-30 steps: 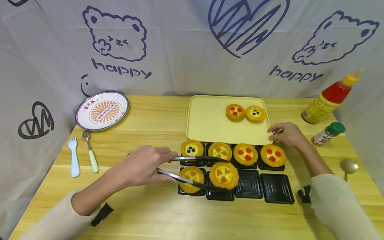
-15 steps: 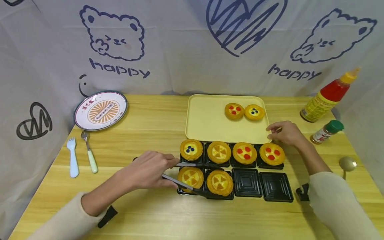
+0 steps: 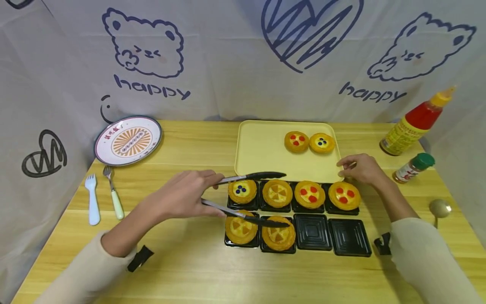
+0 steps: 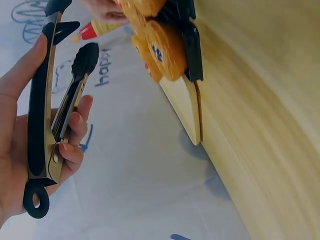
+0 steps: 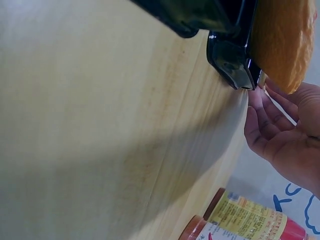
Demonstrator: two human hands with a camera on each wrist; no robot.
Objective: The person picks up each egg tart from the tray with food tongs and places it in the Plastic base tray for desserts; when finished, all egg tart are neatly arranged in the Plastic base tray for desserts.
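Observation:
My left hand (image 3: 186, 195) grips metal tongs (image 4: 39, 110) with black tips, their arms spread apart with nothing between them. One tip overlaps the tray's front edge in the head view; the other crosses over a tart with brown triangle pieces (image 3: 276, 241), which sits in the second black holder of the front row. Beside it on the left is a similar tart (image 3: 241, 232). My right hand (image 3: 360, 169) pinches the front right corner of the yellow tray (image 3: 262, 154). On that tray lie a red-dotted tart (image 3: 296, 142) and a blue-dotted tart (image 3: 322, 143).
Tarts fill the back row of holders, the rightmost a red-dotted tart (image 3: 344, 196). Two front-row holders (image 3: 349, 237) are bare. A plate (image 3: 128, 140), a blue fork (image 3: 93, 200) and a green-handled fork (image 3: 117, 198) lie left. Sauce bottle (image 3: 417, 122), spice jar (image 3: 414, 167) and spoon (image 3: 440, 208) are right.
The left hand has lowered the triangle-topped tart into the second front holder and let it out of the tongs. The tongs have spread and moved up and back. The right hand has stayed put.

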